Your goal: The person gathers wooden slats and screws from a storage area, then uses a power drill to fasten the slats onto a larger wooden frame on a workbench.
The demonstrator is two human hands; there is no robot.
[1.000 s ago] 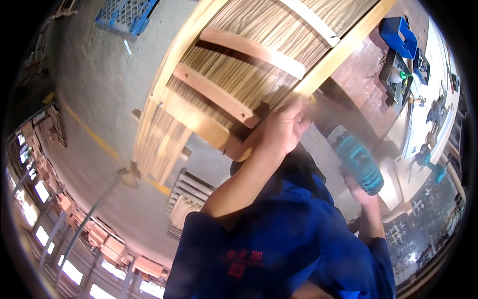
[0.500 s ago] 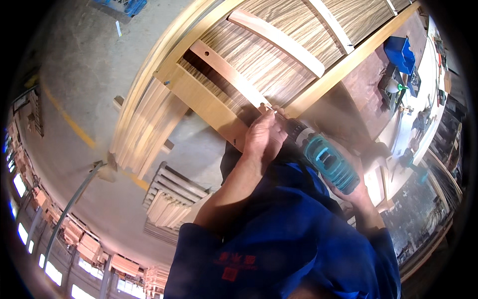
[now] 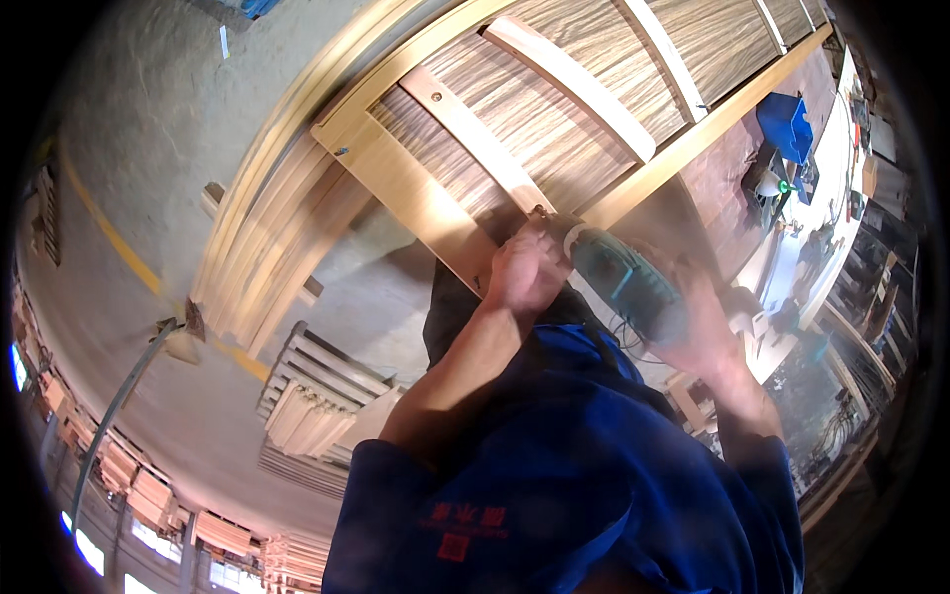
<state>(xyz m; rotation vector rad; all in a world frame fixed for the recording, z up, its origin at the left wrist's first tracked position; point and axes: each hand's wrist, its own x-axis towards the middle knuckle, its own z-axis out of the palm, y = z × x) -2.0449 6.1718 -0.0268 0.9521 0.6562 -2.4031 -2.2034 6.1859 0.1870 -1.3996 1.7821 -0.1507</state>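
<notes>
My right hand (image 3: pixel 698 332) is wrapped round a teal and dark cordless drill (image 3: pixel 623 277), which is blurred. The drill's front end points left, at the near end of a pale wooden slat (image 3: pixel 480 139). Beside that end my left hand (image 3: pixel 529 267) is closed, its fingertips pinched close to the drill's front; what they hold is hidden. The slat lies across a wood-grained panel (image 3: pixel 604 59) and has a round hole (image 3: pixel 436 96) near its far end. A light wooden frame rail (image 3: pixel 426 193) runs alongside it, and another rail (image 3: pixel 693 139) borders the panel on the right.
A curved slat (image 3: pixel 569 89) and further slats cross the panel. Long wooden strips (image 3: pixel 277 238) are stacked at left, near a bent grey pole (image 3: pixel 119 396). Bundled wood pieces (image 3: pixel 317 411) lie lower down. A blue bin (image 3: pixel 787 127) and a green-capped bottle (image 3: pixel 772 185) stand at right.
The drill has come forward against the slat's near end, closer to my left fingers, and its tilt has changed. My right hand moved with it. The whole view has shifted slightly.
</notes>
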